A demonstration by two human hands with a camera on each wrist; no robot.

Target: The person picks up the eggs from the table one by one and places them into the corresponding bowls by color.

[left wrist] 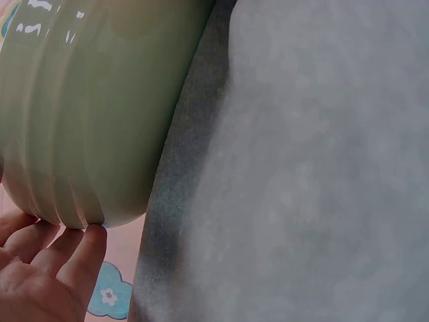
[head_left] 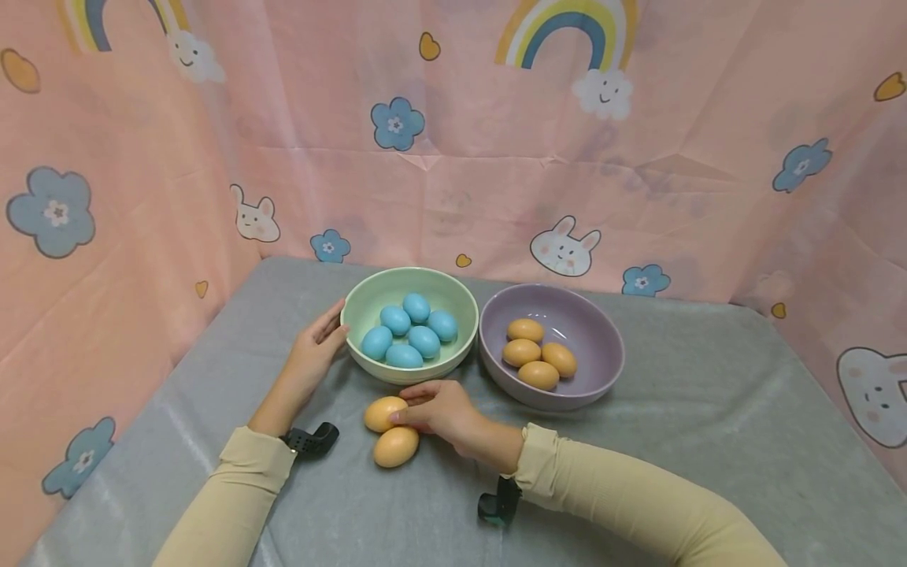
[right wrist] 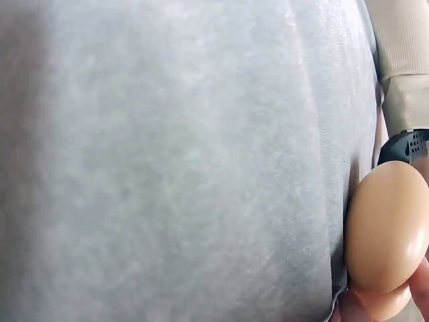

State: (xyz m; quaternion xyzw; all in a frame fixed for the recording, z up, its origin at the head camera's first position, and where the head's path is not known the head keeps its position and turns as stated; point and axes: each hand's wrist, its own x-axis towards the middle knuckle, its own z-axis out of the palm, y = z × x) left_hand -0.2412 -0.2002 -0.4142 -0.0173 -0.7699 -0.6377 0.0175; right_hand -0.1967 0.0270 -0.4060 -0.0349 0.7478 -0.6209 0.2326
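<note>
My left hand [head_left: 312,354] rests its fingers against the left side of a light green bowl [head_left: 354,358]; in the left wrist view the fingertips [left wrist: 96,235] touch the bowl's ribbed outside. Several blue eggs [head_left: 423,342] lie inside. In front of this bowl, two brown eggs are together on the cloth. My right hand [head_left: 446,413] pinches the farther brown egg [head_left: 383,413] between thumb and fingers. The nearer brown egg [head_left: 396,447] lies just beside it and looms large in the right wrist view, partly covering the other.
A purple bowl [head_left: 602,358] holding several brown eggs [head_left: 538,376] stands right of the green bowl, close to it. Grey cloth [head_left: 708,409] covers the table. A pink printed curtain [head_left: 453,197] hangs behind and at both sides. Each wrist wears a black strap device [head_left: 312,439].
</note>
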